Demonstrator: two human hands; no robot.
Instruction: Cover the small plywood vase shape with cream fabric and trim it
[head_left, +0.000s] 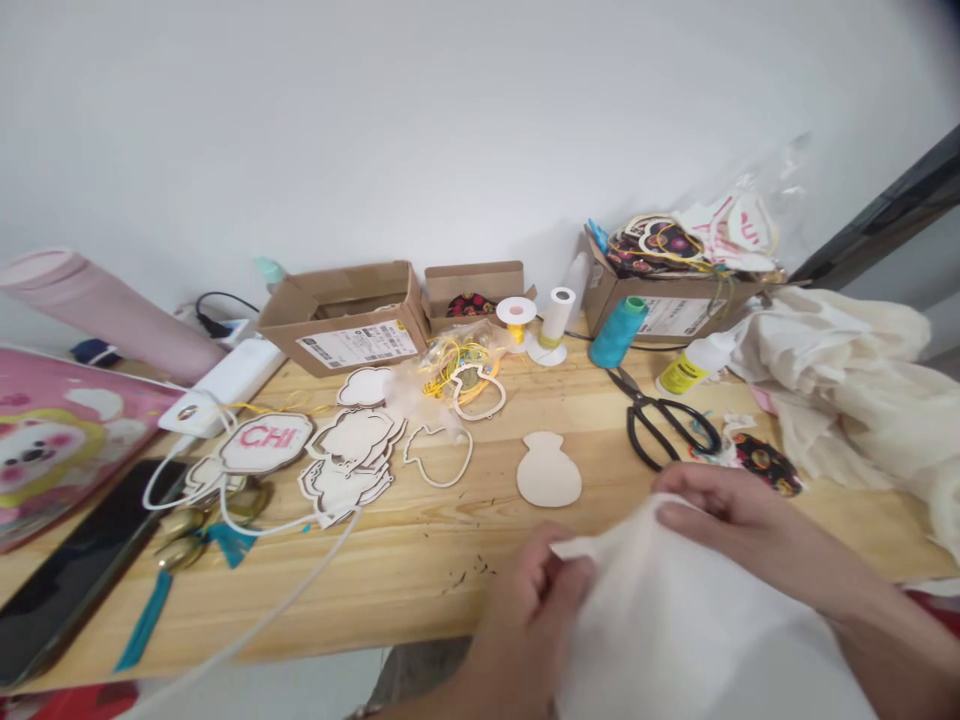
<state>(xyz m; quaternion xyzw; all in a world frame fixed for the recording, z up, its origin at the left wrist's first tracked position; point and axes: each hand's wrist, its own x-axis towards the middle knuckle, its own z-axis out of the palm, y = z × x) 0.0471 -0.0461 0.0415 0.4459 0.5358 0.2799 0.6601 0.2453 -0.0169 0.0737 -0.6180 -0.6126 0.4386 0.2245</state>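
Observation:
Both my hands hold a piece of white cloth [675, 620] at the near edge of the wooden table [375, 570]. My left hand [536, 600] is closed, pinching the cloth's left edge. My right hand [731, 520] is closed over its top edge, thumb pressed on the fabric. Just beyond my hands lies a flat wooden gourd-shaped cutout [549, 470]. Black scissors [664, 425] lie behind my right hand.
Wooden cutouts [349, 460] and a "CHI" piece [266, 440] lie at the left with a white cable [247, 530]. Cardboard boxes [345, 315], thread spools [619, 330], a glue bottle [686, 370] stand at the back. Cream fabric [855, 390] is heaped right. A tablet [67, 570] lies left.

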